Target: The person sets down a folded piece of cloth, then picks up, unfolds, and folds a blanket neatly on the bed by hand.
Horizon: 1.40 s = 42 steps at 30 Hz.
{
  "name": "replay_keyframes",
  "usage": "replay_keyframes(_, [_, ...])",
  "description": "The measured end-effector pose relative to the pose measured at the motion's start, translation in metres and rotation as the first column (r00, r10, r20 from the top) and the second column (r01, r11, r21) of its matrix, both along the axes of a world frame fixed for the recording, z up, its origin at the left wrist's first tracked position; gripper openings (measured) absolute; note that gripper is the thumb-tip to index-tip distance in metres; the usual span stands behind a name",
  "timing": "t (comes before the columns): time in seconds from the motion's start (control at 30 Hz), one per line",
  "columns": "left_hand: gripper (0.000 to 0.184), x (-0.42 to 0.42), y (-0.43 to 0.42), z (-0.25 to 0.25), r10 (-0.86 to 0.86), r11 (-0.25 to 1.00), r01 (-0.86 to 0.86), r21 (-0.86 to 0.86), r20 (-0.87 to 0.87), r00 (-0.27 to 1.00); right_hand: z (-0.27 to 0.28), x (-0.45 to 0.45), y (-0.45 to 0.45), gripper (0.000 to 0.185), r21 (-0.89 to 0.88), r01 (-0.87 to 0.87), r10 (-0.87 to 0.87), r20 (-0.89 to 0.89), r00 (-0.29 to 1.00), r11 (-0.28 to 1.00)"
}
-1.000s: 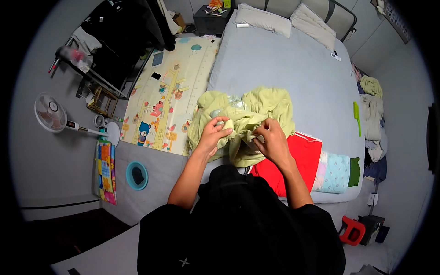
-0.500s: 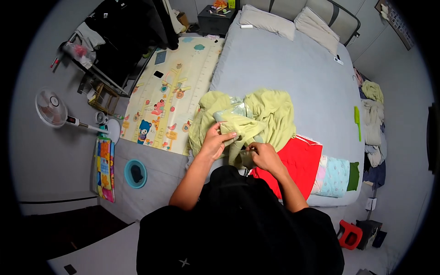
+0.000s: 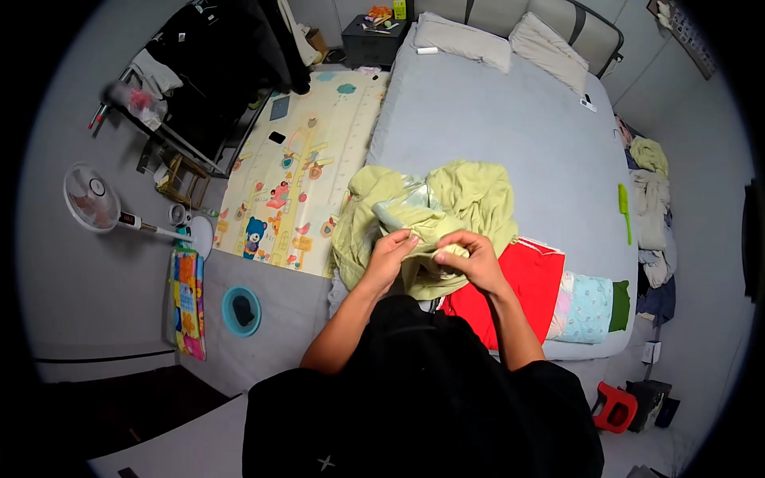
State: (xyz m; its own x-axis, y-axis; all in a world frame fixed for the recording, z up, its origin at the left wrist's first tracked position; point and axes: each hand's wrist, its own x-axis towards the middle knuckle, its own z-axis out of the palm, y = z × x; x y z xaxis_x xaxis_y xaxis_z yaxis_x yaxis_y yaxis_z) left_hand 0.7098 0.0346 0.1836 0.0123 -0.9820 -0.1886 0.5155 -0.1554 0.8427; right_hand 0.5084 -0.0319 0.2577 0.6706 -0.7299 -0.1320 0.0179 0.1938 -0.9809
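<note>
Cloth handling: pinched crumpled pale-green cloth point(image 3: 486, 191) between thumb and fingers of left hand point(image 3: 388, 256) and right hand point(image 3: 480, 261), apparently for edge control, and supported its bulk on the grey-sheeted bed point(image 3: 494, 111).

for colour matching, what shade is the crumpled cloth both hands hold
Pale yellow-green crumpled cloth; head view.

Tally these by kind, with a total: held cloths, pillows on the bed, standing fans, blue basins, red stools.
Yellow-green cloth, in left hand and right hand: 1
Pillows: 2
Standing fan: 1
Blue basin: 1
Red stool: 1
Total: 6
</note>
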Motion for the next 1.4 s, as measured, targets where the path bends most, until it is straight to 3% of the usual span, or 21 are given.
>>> replay_keyframes(0.03, [0.027, 0.000, 0.002, 0.002, -0.004, 1.000, 0.006, 0.022, -0.069, 0.998, -0.001, 0.002, 0.000, 0.028, 0.097, 0.052, -0.056, 0.036, 0.998, 0.994])
replay_keyframes(0.07, [0.027, -0.001, 0.003, 0.004, -0.007, 0.999, 0.013, 0.045, -0.141, 0.990, -0.005, 0.006, -0.001, 0.033, 0.041, 0.091, -0.094, 0.080, 0.992, 0.995])
replay_keyframes(0.17, [0.026, -0.004, 0.004, -0.003, -0.025, 0.998, 0.040, 0.043, -0.304, 0.952, -0.017, 0.016, -0.003, 0.025, 0.029, 0.307, -0.308, 0.036, 0.951, 0.951])
replay_keyframes(0.2, [0.026, -0.008, 0.005, 0.001, -0.012, 0.998, 0.034, 0.061, -0.334, 0.943, -0.024, 0.015, -0.005, 0.025, -0.005, 0.298, -0.298, -0.006, 0.954, 0.954])
replay_keyframes(0.4, [0.026, -0.019, 0.007, -0.001, 0.038, 0.994, 0.002, 0.106, -0.377, 0.925, -0.011, 0.014, 0.002, 0.027, -0.314, 0.198, -0.285, -0.263, 0.922, 0.929])
replay_keyframes(0.53, [0.022, -0.019, 0.006, 0.000, 0.028, 0.995, 0.012, 0.103, -0.384, 0.923, 0.013, 0.013, 0.008, 0.026, -0.504, -0.040, -0.198, -0.409, 0.891, 0.863])
replay_keyframes(0.63, [0.020, -0.019, 0.007, -0.002, 0.040, 0.993, 0.003, 0.116, -0.367, 0.930, -0.004, 0.011, 0.003, 0.027, -0.780, -0.215, -0.166, -0.377, 0.911, 0.588])
replay_keyframes(0.67, [0.019, -0.020, 0.006, -0.004, 0.051, 0.992, -0.006, 0.126, -0.356, 0.933, -0.008, 0.009, 0.004, 0.024, -0.732, -0.274, -0.123, -0.438, 0.890, 0.624])
replay_keyframes(0.8, [0.018, -0.021, 0.006, 0.003, 0.073, 0.995, -0.043, 0.085, -0.387, 0.919, -0.018, 0.009, 0.011, 0.017, -0.637, -0.097, -0.117, -0.286, 0.951, 0.765])
replay_keyframes(0.87, [0.019, -0.019, 0.008, -0.010, 0.072, 0.997, -0.053, 0.063, -0.368, 0.927, -0.028, 0.010, 0.014, 0.016, -0.479, 0.065, -0.159, -0.157, 0.975, 0.875])
replay_keyframes(0.93, [0.019, -0.018, 0.008, -0.025, 0.050, 0.999, -0.046, 0.021, -0.357, 0.933, -0.024, 0.012, 0.014, 0.018, -0.154, 0.142, -0.165, -0.147, 0.975, 0.978])
replay_keyframes(1.0, [0.021, -0.019, 0.010, -0.024, 0.044, 0.999, -0.050, -0.010, -0.310, 0.950, -0.023, 0.012, 0.014, 0.019, 0.162, 0.219, -0.204, -0.100, 0.974, 0.962])
replay_keyframes(1.1, [0.029, -0.026, 0.013, 0.005, 0.051, 0.997, -0.062, -0.039, -0.230, 0.972, -0.024, 0.016, 0.013, 0.018, 0.323, 0.296, -0.290, -0.070, 0.955, 0.899])
replay_keyframes(1.17, [0.036, -0.028, 0.015, 0.007, 0.036, 0.997, -0.050, -0.054, -0.233, 0.972, -0.020, 0.018, 0.015, 0.016, 0.380, 0.319, -0.326, -0.047, 0.944, 0.868])
replay_keyframes(1.23, [0.038, -0.037, 0.018, 0.015, 0.066, 0.988, -0.073, -0.134, -0.058, 0.996, -0.024, 0.019, 0.016, 0.017, 0.448, 0.331, -0.359, -0.025, 0.933, 0.831])
replay_keyframes(1.37, [0.038, -0.038, 0.017, -0.005, 0.162, 0.979, -0.114, -0.167, 0.312, 0.936, -0.033, 0.017, 0.019, 0.017, 0.295, 0.275, -0.278, -0.032, 0.960, 0.915])
replay_keyframes(1.4, [0.032, -0.041, 0.018, -0.003, 0.213, 0.971, -0.163, -0.177, 0.314, 0.925, -0.036, 0.019, 0.021, 0.017, 0.241, 0.268, -0.265, -0.043, 0.963, 0.933])
